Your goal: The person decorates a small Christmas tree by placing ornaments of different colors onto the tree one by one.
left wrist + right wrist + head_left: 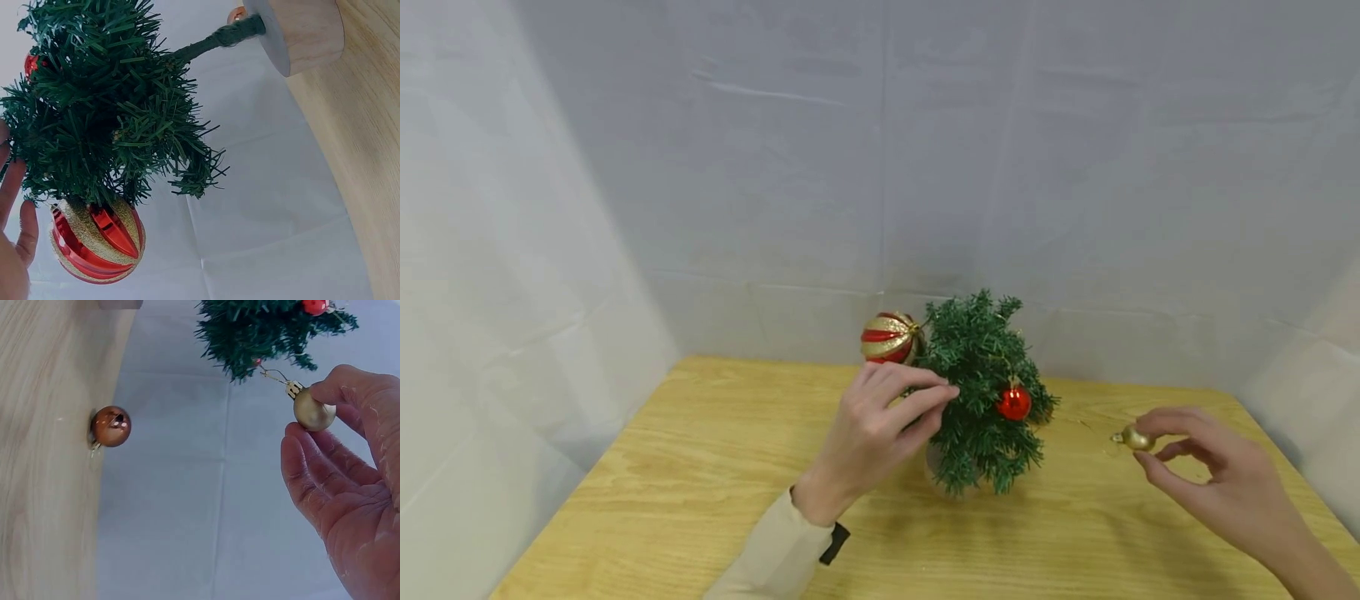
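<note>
A small artificial Christmas tree (pixel 977 358) with a round wooden base (pixel 306 34) stands on the table. My left hand (pixel 887 417) is at the tree's left side, fingers extended and fingertips right at the branches. In the left wrist view its thumb (pixel 27 234) lies apart from the fingers. Between thumb and fingers, my right hand (pixel 1217 475) pinches a small gold bauble (pixel 314 411) right of the tree, its cap and string loop pointing toward the branches. A shiny red bauble (pixel 1014 403) hangs on the tree's front right. On the left hangs a larger red-and-gold striped bauble (pixel 97 244).
A copper-coloured bauble (pixel 111 426) lies on the wooden table (pixel 700 467), seen in the right wrist view. White sheeting (pixel 820 167) rises behind the table and along both sides.
</note>
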{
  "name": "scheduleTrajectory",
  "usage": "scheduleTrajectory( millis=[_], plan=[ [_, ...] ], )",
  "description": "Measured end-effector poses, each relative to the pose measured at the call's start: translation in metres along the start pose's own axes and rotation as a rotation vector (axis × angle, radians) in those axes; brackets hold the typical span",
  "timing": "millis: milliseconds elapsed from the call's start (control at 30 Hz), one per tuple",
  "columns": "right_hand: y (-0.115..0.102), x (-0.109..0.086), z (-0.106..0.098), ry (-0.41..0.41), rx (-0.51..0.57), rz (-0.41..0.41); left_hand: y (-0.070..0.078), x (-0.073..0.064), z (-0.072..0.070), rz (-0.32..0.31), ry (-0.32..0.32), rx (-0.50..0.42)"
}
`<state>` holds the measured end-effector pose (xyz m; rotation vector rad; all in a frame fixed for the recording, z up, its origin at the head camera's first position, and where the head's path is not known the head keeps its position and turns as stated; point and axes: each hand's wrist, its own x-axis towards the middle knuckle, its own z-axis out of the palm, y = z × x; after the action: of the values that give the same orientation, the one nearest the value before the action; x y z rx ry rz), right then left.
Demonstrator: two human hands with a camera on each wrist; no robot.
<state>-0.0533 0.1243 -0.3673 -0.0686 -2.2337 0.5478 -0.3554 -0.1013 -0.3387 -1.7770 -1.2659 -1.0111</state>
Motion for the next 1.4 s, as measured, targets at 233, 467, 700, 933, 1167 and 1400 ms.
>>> scheduleTrajectory(
  millis=[233, 467, 700, 933, 1167, 1400],
  plan=[
    [-0.023, 0.000, 0.002, 0.040, 0.021, 0.025, -0.005, 0.001, 0.001, 0.014, 0.001, -0.021],
    [-0.034, 0.002, 0.009, 0.129, 0.158, -0.063, -0.009, 0.003, 0.004, 0.042, 0.019, -0.059],
    [-0.055, 0.008, 0.013, 0.160, 0.217, -0.099, -0.014, 0.004, 0.008, 0.074, 0.037, -0.085],
    [-0.069, 0.013, 0.020, 0.151, 0.120, -0.106, -0.018, 0.003, 0.009, 0.096, 0.039, -0.117],
    [-0.078, 0.027, 0.023, 0.145, 0.236, -0.186, -0.015, 0.003, 0.010, 0.087, 0.071, -0.130],
    [-0.086, 0.035, 0.027, 0.132, 0.275, -0.221, -0.010, 0.004, 0.009, 0.099, 0.107, -0.165]
  ],
)
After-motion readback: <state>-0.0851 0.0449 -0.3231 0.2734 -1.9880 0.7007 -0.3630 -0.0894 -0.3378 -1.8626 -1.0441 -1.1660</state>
